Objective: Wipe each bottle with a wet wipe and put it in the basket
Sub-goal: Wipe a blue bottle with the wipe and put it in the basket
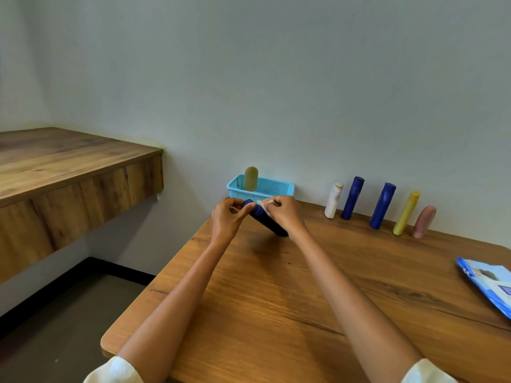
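Note:
A dark blue bottle (265, 219) leans tilted on the table, its cap end up between my hands. My left hand (229, 217) holds the cap end with curled fingers. My right hand (284, 214) pinches a white wet wipe (264, 203) against the bottle's upper side. Just behind stands a light blue basket (272, 189) at the wall, with an olive-green bottle (250, 178) upright in it. Along the wall to the right stand a white bottle (333, 200), two dark blue bottles (352, 198) (382, 205), a yellow bottle (406, 212) and a pink bottle (424, 221).
A blue wet-wipe pack (489, 283) lies at the right edge of the wooden table (276, 299). A higher wooden counter (69, 167) stands to the left across a gap of dark floor. The table's left edge runs close to my left arm.

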